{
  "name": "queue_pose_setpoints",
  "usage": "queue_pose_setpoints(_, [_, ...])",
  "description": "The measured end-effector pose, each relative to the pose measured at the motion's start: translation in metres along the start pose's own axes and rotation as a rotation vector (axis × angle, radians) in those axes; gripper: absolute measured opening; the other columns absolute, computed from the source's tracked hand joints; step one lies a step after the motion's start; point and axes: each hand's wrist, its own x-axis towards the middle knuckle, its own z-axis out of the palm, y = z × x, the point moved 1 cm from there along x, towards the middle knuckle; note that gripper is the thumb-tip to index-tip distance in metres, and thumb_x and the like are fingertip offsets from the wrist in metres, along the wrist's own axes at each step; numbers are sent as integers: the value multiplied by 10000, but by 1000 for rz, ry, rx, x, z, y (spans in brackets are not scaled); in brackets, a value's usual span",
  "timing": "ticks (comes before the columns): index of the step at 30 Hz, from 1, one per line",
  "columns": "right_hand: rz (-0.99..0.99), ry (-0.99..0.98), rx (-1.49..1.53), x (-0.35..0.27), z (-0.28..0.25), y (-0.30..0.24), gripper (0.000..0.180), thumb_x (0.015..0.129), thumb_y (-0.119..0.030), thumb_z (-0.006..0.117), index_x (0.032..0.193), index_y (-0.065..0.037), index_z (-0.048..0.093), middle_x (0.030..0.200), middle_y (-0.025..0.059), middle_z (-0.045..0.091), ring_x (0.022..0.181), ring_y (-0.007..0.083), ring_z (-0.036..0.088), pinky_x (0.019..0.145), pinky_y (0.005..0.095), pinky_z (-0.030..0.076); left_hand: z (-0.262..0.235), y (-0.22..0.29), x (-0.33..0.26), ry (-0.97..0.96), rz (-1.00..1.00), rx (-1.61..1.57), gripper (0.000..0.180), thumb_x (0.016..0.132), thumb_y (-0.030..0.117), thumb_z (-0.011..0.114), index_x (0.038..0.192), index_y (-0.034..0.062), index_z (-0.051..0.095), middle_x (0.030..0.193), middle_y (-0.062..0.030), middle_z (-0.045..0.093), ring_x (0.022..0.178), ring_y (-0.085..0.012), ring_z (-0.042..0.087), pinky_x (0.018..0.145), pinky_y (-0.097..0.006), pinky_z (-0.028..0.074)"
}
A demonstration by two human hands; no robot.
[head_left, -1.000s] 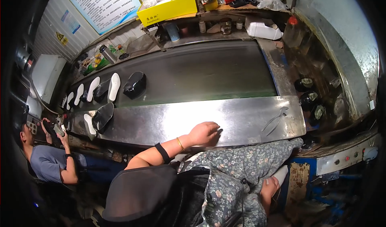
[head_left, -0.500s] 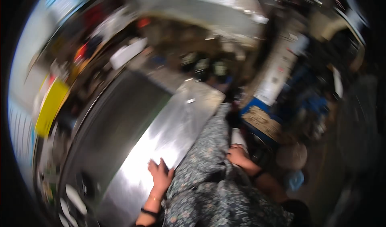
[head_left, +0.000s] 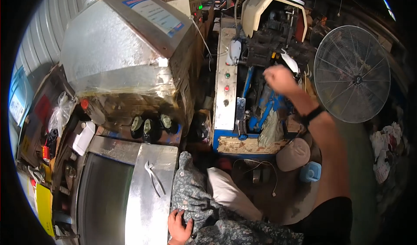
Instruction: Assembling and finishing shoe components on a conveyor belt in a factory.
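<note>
My left hand (head_left: 180,227) rests at the edge of the shiny metal ledge (head_left: 145,214), against the dark flowered cloth (head_left: 191,188) over my lap, its fingers spread and holding nothing. Farther up the ledge lie metal pincers (head_left: 155,179) with long handles. My right hand (head_left: 281,79) is raised on an outstretched arm in front of a dark machine (head_left: 278,36) with blue parts. Its fingers are curled in; whatever they may hold is hidden. Just beyond the hand is a white curved piece (head_left: 289,61).
A dark conveyor belt (head_left: 104,193) runs beside the ledge, below a large metal hood (head_left: 108,49). Several dark shoe-like pieces (head_left: 149,130) stand at its far end. A control panel (head_left: 226,88) with buttons, a big fan (head_left: 354,73) and a pinkish bin (head_left: 293,154) are to the right.
The view has swung toward the machine and steadied. My right hand has risen from beside my lap toward the machine. My left hand has shifted from the metal ledge toward the flowered cloth.
</note>
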Motion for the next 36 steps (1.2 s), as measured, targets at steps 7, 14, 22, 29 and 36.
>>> queue_pose_setpoints(7, [861,-432,-287,42,-22,71,912,715,-456,724,1514,-277,323,1479,226,374,1303,420,453,1079,458,393,1,5,-4,-136,-71,41,503,905,250,638,1307,-18,497,1365,-304,422,1210,-476,463,1018,-493,412])
queue_pose_setpoints(14, [815,-367,-264,31,-22,82,829,774,-435,667,1516,-284,330,1510,228,330,1285,453,459,1096,431,375,19,-8,-4,-71,109,159,494,789,293,699,1216,75,577,1293,-226,477,1185,-400,466,948,-549,411])
queue_pose_setpoints(22, [849,-290,-228,27,-23,69,810,752,-389,685,1496,-338,367,1600,236,120,1333,483,404,1091,437,382,4,16,-2,41,17,116,450,732,237,739,1121,47,619,1158,-174,565,1050,-375,542,907,-460,447])
queue_pose_setpoints(29, [795,-263,-295,10,-15,56,752,798,-430,664,1486,-318,381,1497,228,339,1235,458,490,1020,450,448,6,3,-8,38,16,110,445,739,241,738,1125,50,623,1171,-180,562,1065,-380,535,917,-459,445])
queue_pose_setpoints(36, [737,-275,-288,-30,-16,40,757,787,-418,683,1466,-273,382,1375,243,433,1182,475,505,1001,468,453,3,0,-6,-4,8,66,467,760,260,730,1145,33,592,1189,-195,539,1077,-389,514,935,-458,426])
